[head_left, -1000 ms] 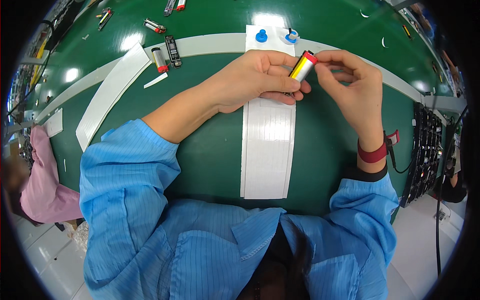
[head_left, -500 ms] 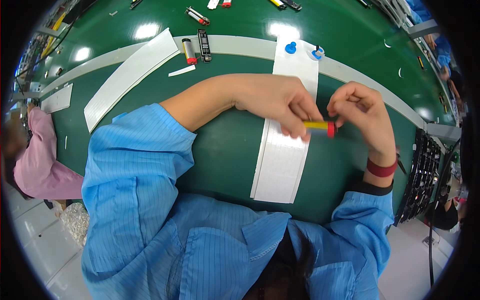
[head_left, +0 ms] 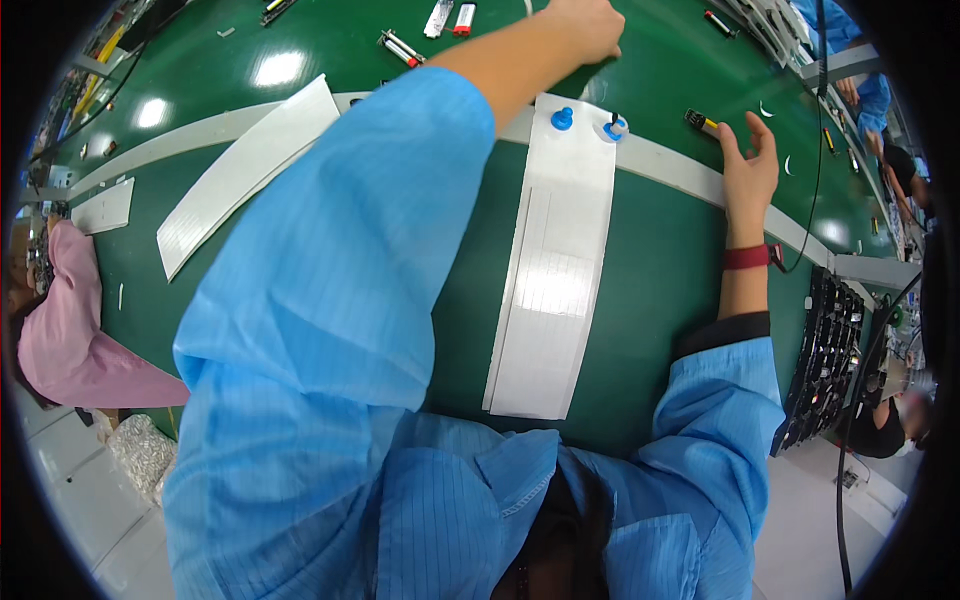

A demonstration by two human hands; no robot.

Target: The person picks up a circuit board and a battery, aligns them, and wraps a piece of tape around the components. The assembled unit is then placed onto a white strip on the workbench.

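Observation:
My left hand (head_left: 588, 30) is stretched far out over the green surface at the top, its fingers curled in. What they hold, if anything, is hidden. At the far right my right hand (head_left: 750, 175) has thumb and fingers apart. Beside its thumb tip lies a yellow cylindrical battery (head_left: 710, 127) with a black part at its far end. Between my arms lies a long white sheet of strips (head_left: 550, 280). At its far end are a blue knob (head_left: 562, 119) and a blue-and-white knob (head_left: 613, 128) with a dark tip.
Another white strip (head_left: 250, 180) lies to the left, partly behind my sleeve. Several batteries lie on the far green surface, one white and red (head_left: 464, 18). A black rack of parts (head_left: 820, 360) stands at right. A person in a pink sleeve (head_left: 80, 310) sits at left.
My left hand has left the yellow and red battery it held and reached far forward. My right hand has moved forward and opened beside a yellow battery across the pale rail.

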